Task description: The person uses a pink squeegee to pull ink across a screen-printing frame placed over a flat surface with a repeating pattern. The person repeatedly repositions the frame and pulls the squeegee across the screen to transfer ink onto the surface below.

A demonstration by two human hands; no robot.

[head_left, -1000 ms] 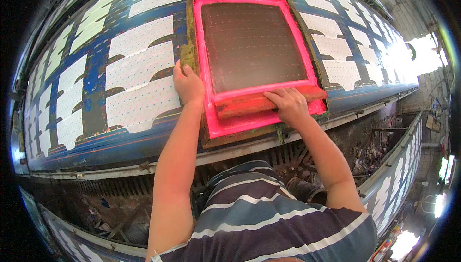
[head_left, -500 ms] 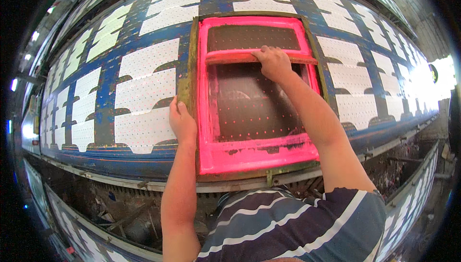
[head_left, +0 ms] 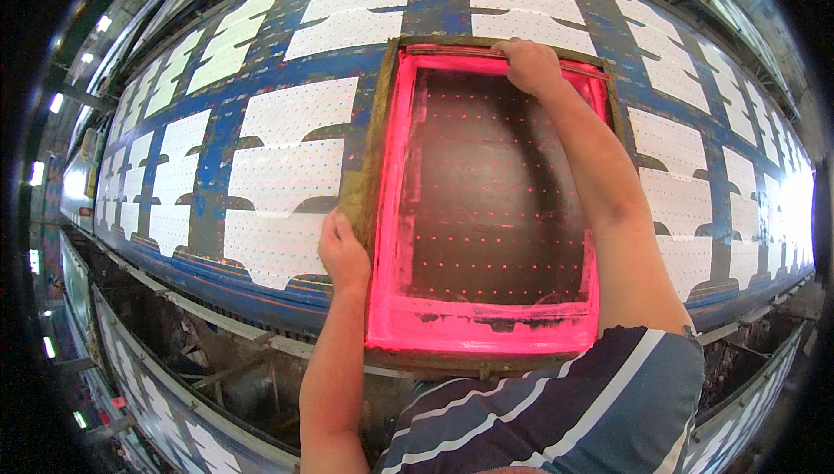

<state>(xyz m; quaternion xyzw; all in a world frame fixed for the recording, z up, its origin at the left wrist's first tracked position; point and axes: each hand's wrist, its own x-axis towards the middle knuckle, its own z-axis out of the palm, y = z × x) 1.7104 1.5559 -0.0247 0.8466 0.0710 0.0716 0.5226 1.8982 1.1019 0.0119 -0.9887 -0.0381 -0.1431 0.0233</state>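
A wooden-framed printing screen [head_left: 382, 131] lies on the long table in front of me. Its dark mesh [head_left: 486, 183] has rows of small pink dots, bordered by bright pink ink [head_left: 434, 326]. Stretched to the far end of the screen, my right hand [head_left: 532, 67] is closed on a squeegee [head_left: 578, 67], a long bar lying across the frame's width against the far rail. Most of the squeegee's blade is hidden. My left hand [head_left: 342, 252] grips the left rail of the screen near its lower part, thumb up.
White cut pieces with small dots [head_left: 287, 174] lie in rows on the worn blue table [head_left: 204, 161], on both sides of the screen and beyond it. A rail [head_left: 252, 331] runs along the table's near edge. Another table with white pieces [head_left: 156, 396] stands behind at lower left.
My right hand has pushed the squeegee away from me, from the upper part of the mesh to the far rail. My left hand keeps its hold on the frame. The view has shifted slightly.
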